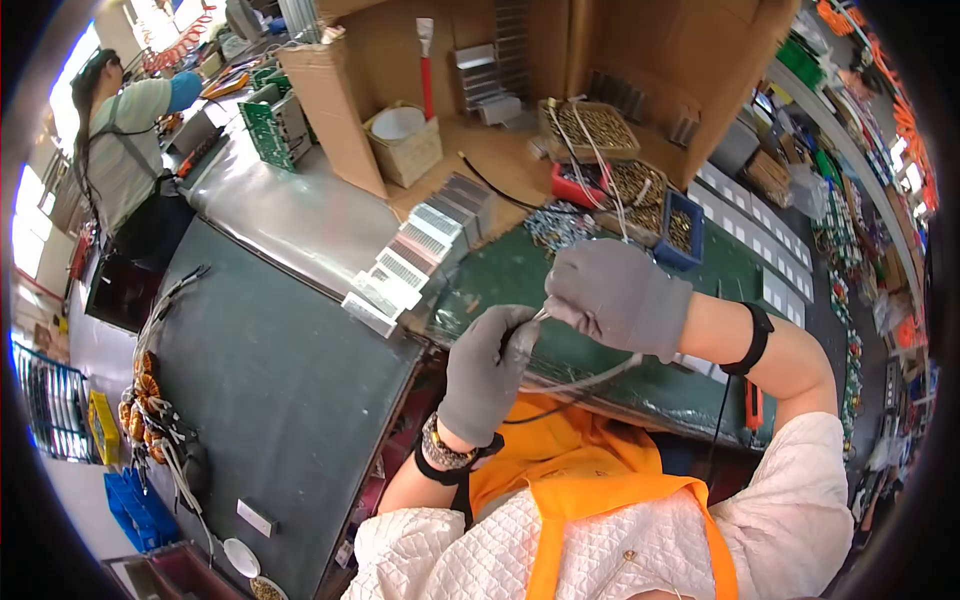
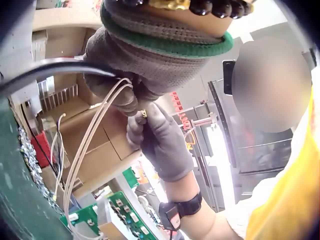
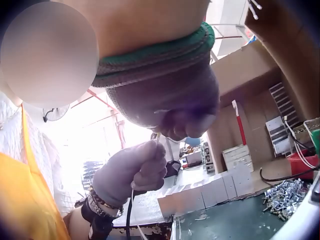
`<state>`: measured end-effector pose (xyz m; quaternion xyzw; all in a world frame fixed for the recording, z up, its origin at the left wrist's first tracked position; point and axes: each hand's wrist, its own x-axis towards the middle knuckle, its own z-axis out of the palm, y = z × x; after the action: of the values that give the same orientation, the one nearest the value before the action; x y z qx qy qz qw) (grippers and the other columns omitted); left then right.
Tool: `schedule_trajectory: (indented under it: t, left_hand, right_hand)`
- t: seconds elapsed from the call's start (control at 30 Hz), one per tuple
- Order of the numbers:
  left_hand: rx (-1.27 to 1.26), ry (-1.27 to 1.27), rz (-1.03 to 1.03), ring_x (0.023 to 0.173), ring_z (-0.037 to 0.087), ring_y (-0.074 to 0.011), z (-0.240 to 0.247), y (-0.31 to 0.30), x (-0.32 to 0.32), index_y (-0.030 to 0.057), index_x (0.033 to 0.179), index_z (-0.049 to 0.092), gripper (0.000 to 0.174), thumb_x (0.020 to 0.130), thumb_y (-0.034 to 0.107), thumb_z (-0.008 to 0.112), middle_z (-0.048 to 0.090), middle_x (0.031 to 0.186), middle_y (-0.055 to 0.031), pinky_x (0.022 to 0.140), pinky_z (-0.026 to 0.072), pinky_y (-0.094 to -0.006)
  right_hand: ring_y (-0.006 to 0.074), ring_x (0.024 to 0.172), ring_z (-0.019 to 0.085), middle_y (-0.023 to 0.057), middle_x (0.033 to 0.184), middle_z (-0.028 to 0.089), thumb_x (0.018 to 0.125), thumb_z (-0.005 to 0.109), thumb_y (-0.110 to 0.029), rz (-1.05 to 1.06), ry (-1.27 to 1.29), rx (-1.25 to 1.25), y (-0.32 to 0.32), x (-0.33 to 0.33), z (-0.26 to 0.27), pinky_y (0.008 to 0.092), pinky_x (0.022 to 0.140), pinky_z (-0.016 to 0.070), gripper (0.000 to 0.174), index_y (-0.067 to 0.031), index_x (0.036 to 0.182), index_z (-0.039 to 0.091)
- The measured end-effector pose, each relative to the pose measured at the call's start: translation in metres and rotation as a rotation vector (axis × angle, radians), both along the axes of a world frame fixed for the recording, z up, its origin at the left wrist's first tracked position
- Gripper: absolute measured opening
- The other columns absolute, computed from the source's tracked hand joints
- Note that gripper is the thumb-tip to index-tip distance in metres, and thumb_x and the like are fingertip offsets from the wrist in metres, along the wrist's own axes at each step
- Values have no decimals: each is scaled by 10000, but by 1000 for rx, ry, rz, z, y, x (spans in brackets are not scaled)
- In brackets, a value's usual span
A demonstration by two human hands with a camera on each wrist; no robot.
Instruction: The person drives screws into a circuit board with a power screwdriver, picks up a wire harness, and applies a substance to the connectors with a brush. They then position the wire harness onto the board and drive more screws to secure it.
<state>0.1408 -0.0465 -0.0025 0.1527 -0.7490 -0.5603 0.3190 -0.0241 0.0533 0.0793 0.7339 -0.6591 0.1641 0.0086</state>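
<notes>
Wires point(image 2: 106, 102), pale, leave the left hand point(image 1: 487, 370), whose gloved fingers curl round them on the near side. Just right and far of these, between both hands, we find a brass-coloured tip point(image 2: 144, 114), its axis apparently slanting right and far. Right hand point(image 1: 620, 295) seems nearer; we see its fingertips pinching the tip.

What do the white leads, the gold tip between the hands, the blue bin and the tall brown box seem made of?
White leads: probably plastic-insulated wire, smooth and curving freely. Gold tip: likely brass or plated metal, shiny, by its yellow glint. Blue bin: seemingly plastic, evenly coloured. Tall brown box: cardboard, matte, with folded panels.
</notes>
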Motion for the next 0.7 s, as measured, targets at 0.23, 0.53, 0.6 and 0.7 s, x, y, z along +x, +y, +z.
schedule_trajectory:
  t: [0.23,0.53,0.6,0.7]
  left_hand:
    - [411,-18,64,745,601,-204,-14,-38,18,-4,973,636,123,869,57,659,631,841,-73,698,479,-280]
    - [398,126,62,674,465,-65,-35,-28,21,-11,932,603,155,928,143,621,543,758,11,621,387,-213]
    - [463,124,55,658,463,-62,-37,-28,21,-13,942,600,201,932,186,626,544,747,14,603,383,-210]
    - [504,96,87,649,466,-58,-30,-32,19,-6,938,606,246,923,237,643,549,738,17,598,383,-207]
  right_hand:
    - [247,895,640,149,954,657,928,614,-302,-96,-471,126,-130,-62,-1,355,798,493,277,-51,1042,618]
    - [327,1234,525,188,1384,506,832,675,-347,-434,-310,-109,-300,-155,-44,361,1037,432,491,-251,1307,597]
    - [351,1226,532,198,1365,522,823,668,-335,-396,-544,-7,-301,-141,-33,372,1030,435,572,-202,1365,543]
    - [362,1203,549,228,1323,544,822,675,-329,-452,-205,110,-303,-131,-22,375,1016,443,599,-159,1376,522]
